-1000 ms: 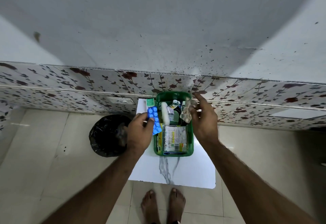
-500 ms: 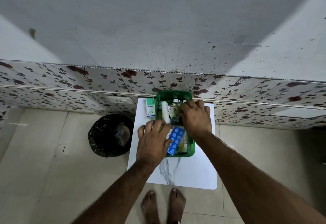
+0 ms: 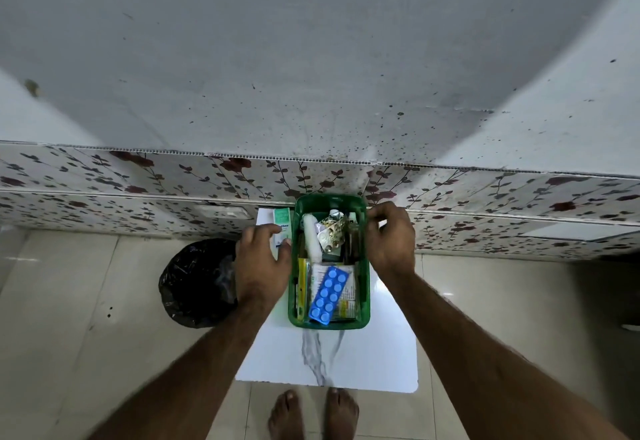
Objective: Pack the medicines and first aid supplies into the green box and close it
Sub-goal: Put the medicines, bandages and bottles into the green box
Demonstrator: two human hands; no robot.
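The green box (image 3: 329,324) stands open on a small white table (image 3: 377,353). Inside lie a blue blister pack (image 3: 327,296) on printed packets, a white roll (image 3: 311,242), silver pill strips (image 3: 332,233) and a dark bottle (image 3: 353,242). A green and white carton (image 3: 282,220) lies on the table just left of the box. My left hand (image 3: 263,261) pinches it between fingers and thumb. My right hand (image 3: 391,239) is against the box's right side, fingers curled over the rim. No lid is in view.
A black-lined bin (image 3: 197,284) stands on the tiled floor left of the table. A floral wall panel (image 3: 138,176) runs right behind the table and box. Bare feet (image 3: 311,415) stand at the table's near edge.
The blue blister pack left my left hand and now lies in the box. That hand moved left to the carton. My right hand dropped the silver strips inside and drew back to the right rim.
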